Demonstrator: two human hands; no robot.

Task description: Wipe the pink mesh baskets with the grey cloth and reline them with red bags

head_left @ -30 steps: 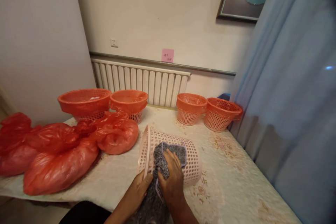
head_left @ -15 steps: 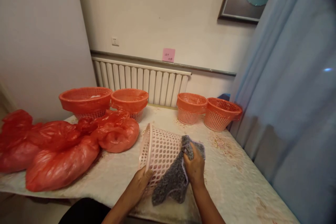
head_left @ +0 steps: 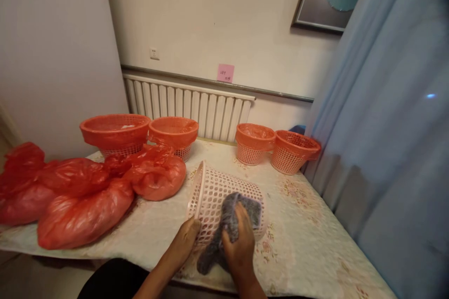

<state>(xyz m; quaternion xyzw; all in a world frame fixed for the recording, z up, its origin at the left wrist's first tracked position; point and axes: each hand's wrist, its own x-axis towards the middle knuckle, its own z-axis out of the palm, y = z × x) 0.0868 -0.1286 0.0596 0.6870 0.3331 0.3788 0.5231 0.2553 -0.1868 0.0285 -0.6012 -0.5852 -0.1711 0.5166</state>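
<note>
A pale pink perforated plastic basket (head_left: 213,189) lies on its side on the table, its open rim facing left. My left hand (head_left: 185,238) grips the rim at the near lower edge, thumb outside; the other fingers are hidden. My right hand (head_left: 240,238) holds a grey cloth (head_left: 229,210) bunched under its fingers and presses it against the side of the basket. One end of the cloth hangs down towards the table's front edge.
Red-lined baskets stand at the back left (head_left: 115,131), back middle (head_left: 173,133) and back right (head_left: 255,145), another (head_left: 293,152) beside the curtain (head_left: 379,126). Filled red plastic bags (head_left: 84,215) lie at the left. A radiator (head_left: 189,107) is behind the table (head_left: 315,243).
My right hand and the cloth have moved left and down along the basket's side, uncovering its base end. My left hand stays at the rim, having shifted slightly left.
</note>
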